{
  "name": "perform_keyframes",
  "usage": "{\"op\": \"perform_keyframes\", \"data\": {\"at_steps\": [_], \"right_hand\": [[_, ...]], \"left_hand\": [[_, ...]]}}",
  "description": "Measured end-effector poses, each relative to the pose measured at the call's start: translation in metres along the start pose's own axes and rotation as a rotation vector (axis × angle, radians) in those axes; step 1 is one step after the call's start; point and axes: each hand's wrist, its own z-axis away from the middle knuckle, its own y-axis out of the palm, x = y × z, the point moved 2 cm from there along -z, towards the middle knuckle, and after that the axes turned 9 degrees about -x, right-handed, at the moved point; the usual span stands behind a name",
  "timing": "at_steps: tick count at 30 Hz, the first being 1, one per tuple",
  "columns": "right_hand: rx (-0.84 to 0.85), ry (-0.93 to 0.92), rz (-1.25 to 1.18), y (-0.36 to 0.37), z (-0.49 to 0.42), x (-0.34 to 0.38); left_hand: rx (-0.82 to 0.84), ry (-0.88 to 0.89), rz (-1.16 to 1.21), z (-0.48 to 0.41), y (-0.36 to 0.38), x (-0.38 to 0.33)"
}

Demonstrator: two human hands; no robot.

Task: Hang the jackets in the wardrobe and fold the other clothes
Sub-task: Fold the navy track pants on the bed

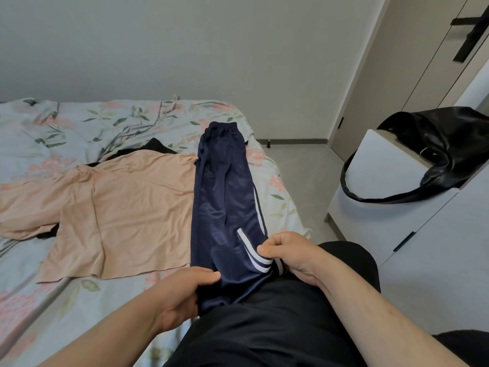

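Bed (66, 123): floral sheet, rumpled at the far side; carries all the clothes
Peach shirt (127, 207): spread flat on the bed at the left; its right edge lies just beside the navy trousers; a black garment (158, 145) shows from under its far edge
Navy trousers (225, 194): white-striped, laid lengthwise along the right side of the bed, legs together; waistband at the far end, cuffs at the near end on the person's lap, between the two hands
Left hand (182, 295): at the left edge of the near end; fingers (209, 275) curled round the cloth, thumb on top, gripping it
Right hand (288, 252): at the striped cuff; fingers (267, 249) bent close together, pinching the cuff edge
White cabinet (383, 181): on the floor right of the bed, well apart from the trousers; a black bag (436, 154) lies on top, its strap hanging over the front
Wardrobe (423, 62): far right, doors closed
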Motion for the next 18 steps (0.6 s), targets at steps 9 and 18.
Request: {"op": "perform_keyframes", "data": {"at_steps": [9, 18], "right_hand": [[0.014, -0.052, 0.005, -0.006, 0.003, 0.001], [0.116, 0.122, -0.021, 0.002, 0.003, 0.006]], "left_hand": [[0.100, 0.031, -0.152, -0.001, 0.004, 0.000], [0.029, 0.034, -0.057, -0.007, 0.005, 0.002]]}}
